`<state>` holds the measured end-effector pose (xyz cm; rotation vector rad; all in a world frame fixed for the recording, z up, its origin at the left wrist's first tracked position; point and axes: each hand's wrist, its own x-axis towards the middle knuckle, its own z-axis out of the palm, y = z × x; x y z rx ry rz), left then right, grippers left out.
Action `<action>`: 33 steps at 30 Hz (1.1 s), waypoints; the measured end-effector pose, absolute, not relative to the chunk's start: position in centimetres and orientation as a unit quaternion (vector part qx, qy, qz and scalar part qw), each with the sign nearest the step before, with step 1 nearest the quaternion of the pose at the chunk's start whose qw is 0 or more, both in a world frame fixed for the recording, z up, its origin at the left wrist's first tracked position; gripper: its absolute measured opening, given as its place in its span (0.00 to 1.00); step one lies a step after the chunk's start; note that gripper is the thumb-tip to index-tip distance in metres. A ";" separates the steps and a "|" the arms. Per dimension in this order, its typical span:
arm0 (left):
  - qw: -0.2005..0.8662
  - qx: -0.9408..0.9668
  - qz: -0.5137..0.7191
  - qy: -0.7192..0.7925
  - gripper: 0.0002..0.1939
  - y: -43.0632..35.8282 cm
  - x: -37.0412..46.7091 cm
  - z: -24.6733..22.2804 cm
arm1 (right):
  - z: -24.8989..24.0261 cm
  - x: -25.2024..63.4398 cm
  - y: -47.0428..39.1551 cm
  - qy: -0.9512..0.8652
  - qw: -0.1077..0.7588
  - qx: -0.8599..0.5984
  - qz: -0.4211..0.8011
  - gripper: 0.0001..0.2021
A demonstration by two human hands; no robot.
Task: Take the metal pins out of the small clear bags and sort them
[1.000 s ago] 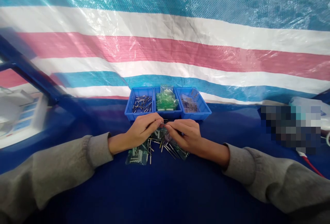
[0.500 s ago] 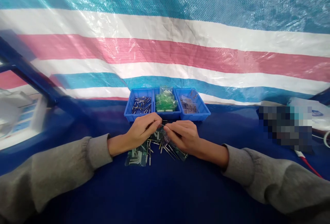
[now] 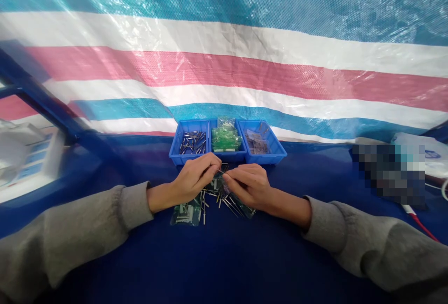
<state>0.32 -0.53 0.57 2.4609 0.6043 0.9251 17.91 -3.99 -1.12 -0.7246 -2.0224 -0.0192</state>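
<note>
My left hand (image 3: 196, 176) and my right hand (image 3: 250, 183) meet just in front of the bins, fingertips pinched close together. Between them runs a thin metal rivet (image 3: 220, 171), gripped at either end; its ends are hidden by the fingers. Beneath the hands lies a pile of loose rivets (image 3: 231, 203) with long thin stems, partly covered by my right hand. A clear plastic bag (image 3: 185, 213) with pale rivets in it rests below my left hand. More clear bags show under the fingers, their contents hard to make out.
Three joined blue bins stand behind the hands: the left bin (image 3: 173, 155) holds loose rivets, the middle one green and clear packets (image 3: 225, 138), the right one small clear bags (image 3: 257, 141). A striped tarp (image 3: 224, 68) hangs behind the blue table (image 3: 224, 262). A pixelated dark item (image 3: 388, 171) lies right.
</note>
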 end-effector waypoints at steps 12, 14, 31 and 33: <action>0.262 0.881 0.330 0.213 0.13 -0.7 0.4 0.9 | -1.1 17.9 -4.0 -0.833 0.480 -0.276 0.002 0.18; 0.266 0.881 0.333 0.206 0.13 -0.7 0.3 0.8 | -1.1 17.9 -4.0 -0.834 0.478 -0.275 0.002 0.18; 0.264 0.864 0.356 0.238 0.12 -0.4 0.3 0.5 | -0.9 18.2 -3.9 -0.798 0.506 -0.322 0.068 0.16; 0.252 0.863 0.365 0.242 0.11 -0.4 0.3 0.4 | -0.9 18.3 -3.8 -0.787 0.509 -0.340 0.086 0.16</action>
